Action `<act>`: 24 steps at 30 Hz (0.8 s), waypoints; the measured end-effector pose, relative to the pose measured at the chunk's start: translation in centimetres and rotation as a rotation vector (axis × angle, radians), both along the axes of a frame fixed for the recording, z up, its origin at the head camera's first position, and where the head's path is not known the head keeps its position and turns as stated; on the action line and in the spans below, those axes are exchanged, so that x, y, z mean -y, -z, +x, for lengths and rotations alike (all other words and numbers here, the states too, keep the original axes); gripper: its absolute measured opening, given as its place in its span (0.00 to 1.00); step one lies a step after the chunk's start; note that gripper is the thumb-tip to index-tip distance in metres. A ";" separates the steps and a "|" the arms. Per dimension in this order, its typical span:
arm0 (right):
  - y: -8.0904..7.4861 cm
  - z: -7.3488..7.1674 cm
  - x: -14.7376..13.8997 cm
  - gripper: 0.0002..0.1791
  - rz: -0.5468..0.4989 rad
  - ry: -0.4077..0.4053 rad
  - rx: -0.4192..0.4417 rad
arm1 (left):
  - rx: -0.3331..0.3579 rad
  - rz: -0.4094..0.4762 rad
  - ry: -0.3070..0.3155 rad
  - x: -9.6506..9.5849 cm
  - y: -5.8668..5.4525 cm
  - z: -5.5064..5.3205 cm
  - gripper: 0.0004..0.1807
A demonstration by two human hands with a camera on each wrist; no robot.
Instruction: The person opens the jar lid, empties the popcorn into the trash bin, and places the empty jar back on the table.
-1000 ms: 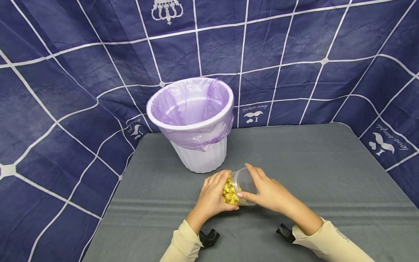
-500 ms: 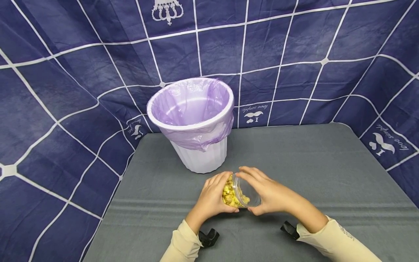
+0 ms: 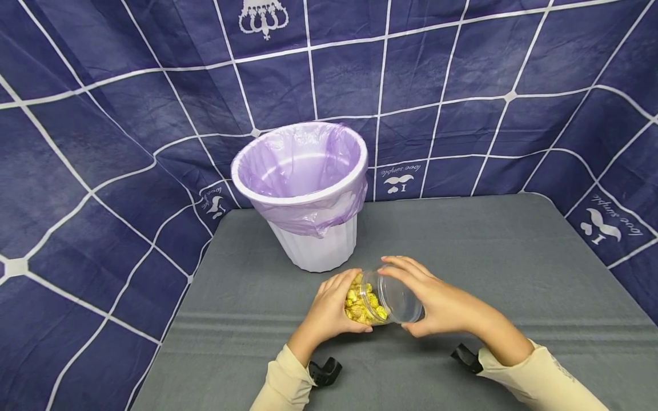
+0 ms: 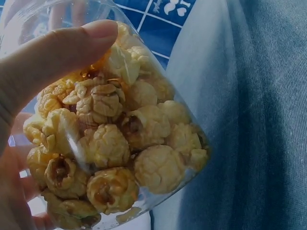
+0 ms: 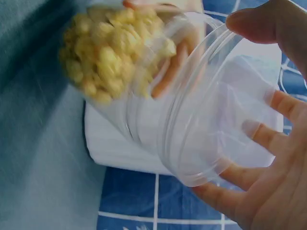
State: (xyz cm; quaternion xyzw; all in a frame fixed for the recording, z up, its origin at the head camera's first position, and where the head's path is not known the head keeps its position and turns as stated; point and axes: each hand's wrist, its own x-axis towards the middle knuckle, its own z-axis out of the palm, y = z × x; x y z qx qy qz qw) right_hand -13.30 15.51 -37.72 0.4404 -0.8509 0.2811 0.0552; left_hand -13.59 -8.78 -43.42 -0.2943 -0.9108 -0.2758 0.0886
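My left hand (image 3: 329,311) grips a clear plastic jar (image 3: 375,285), tilted on its side with its mouth to the right. Yellow popcorn (image 3: 362,302) lies in its lower part; the left wrist view shows rounded caramel-coloured popcorn (image 4: 110,143) close up behind the wall, under my thumb. My right hand (image 3: 437,299) holds a clear, ridge-rimmed plastic lid (image 3: 403,299) right at the jar's mouth. In the right wrist view, thumb and fingers of the right hand (image 5: 268,167) span the lid's rim (image 5: 194,179), with some fingertips seen dimly through the plastic.
A white bin (image 3: 326,245) lined with a thin purple bag (image 3: 319,220) stands upright behind the hands, to the left. Grey cloth (image 3: 462,245) covers the table. Blue, white-lined fabric (image 3: 432,68) hangs along the back and both sides.
My right hand has shifted its hold round the lid and drawn it slightly right, away from the jar's base. Popcorn has slid towards the mouth. My left hand has barely moved.
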 end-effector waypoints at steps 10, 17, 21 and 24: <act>1.4 -1.5 -3.7 0.52 0.098 0.290 0.073 | -0.028 0.005 -0.035 0.3 0.3 -0.1 0.58; 3.9 -2.8 -5.5 0.51 0.241 0.444 0.175 | -0.045 0.011 -0.046 0.4 0.4 -0.1 0.58; 5.5 -3.5 -6.2 0.50 0.269 0.494 0.220 | -0.055 0.011 -0.045 0.4 0.3 -0.1 0.58; 6.8 -3.9 -6.6 0.50 0.292 0.519 0.243 | -0.068 0.015 -0.050 0.4 0.4 -0.1 0.58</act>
